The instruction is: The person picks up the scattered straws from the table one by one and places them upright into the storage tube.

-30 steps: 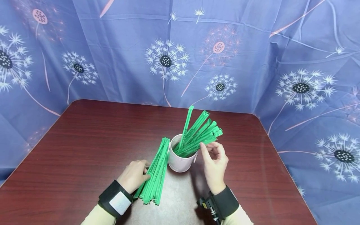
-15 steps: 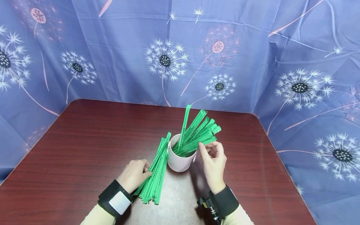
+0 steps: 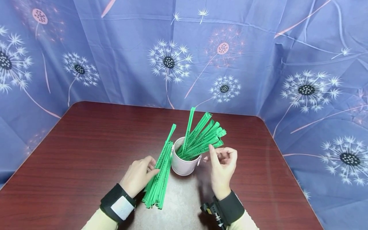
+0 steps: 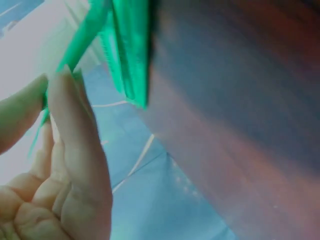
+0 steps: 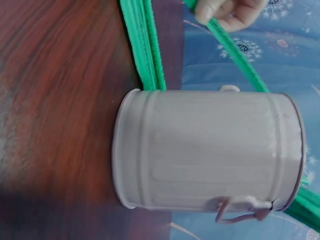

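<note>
In the head view, my left hand [image 3: 139,177] pinches one long, thin green stick packet [image 3: 172,129] by its lower part. This packet slants up toward the bucket, above a pile of similar green packets [image 3: 158,193]. The left wrist view shows thumb and fingertips on the pinched packet [image 4: 82,42]. A small white metal bucket [image 3: 183,167] stands right of the pile, with several green packets [image 3: 202,134] leaning out to the right. My right hand [image 3: 222,172] is at the bucket's right side, fingers loosely bent, thumb tip right at the lowest leaning packet.
A dark red wooden table [image 3: 95,140] carries everything, with a bright light patch at the front. Behind and beside it hangs a blue cloth [image 3: 129,64] with dandelion prints. Small handles [image 5: 237,210] stick out from the bucket's sides.
My left hand has lifted a packet from the pile, and its top end has risen away from the others. My right hand has shifted slightly right.
</note>
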Motion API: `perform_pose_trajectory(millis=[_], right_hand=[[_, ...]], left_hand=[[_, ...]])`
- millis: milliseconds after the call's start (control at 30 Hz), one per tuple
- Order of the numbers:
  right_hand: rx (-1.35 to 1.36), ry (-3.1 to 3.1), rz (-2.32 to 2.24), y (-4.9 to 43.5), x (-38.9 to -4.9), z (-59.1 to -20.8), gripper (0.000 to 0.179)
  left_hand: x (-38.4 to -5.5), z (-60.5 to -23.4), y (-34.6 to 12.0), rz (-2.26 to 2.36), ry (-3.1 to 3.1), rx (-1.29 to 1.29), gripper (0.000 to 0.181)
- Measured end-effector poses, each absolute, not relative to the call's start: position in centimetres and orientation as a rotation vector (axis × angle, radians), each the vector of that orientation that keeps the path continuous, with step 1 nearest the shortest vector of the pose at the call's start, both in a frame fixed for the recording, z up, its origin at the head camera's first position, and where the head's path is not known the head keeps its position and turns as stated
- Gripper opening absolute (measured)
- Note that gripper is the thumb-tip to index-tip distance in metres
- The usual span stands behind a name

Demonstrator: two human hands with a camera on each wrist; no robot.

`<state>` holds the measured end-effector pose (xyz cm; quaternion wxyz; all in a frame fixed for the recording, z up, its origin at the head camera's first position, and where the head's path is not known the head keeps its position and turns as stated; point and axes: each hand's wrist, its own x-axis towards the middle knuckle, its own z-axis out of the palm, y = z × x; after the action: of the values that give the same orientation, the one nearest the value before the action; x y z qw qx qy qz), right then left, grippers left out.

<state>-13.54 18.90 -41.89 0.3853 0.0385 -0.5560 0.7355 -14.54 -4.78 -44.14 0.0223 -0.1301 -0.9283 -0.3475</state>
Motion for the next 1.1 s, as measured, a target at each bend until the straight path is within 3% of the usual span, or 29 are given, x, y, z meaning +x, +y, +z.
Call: perform_pose_trajectory(millis=[367, 933, 1100], right_hand=[[0.258, -1.538, 1.841, 18.0, -12.4, -40.3, 0.014], [0.498, -1.572, 1.855, 17.3, -11.8, -39.9, 0.039], [0.520, -1.565, 1.813, 17.1, -11.7, -39.8, 0.018]], left_hand=[[-13.8, -42.5, -3.9, -1.037, -2.698, -0.544, 0.018], [-13.2, -42.1, -3.5, -0.960, -2.459, -0.733, 0.022], [-13.3, -42.2, -3.6, -0.960, -2.400, -0.808, 0.024]])
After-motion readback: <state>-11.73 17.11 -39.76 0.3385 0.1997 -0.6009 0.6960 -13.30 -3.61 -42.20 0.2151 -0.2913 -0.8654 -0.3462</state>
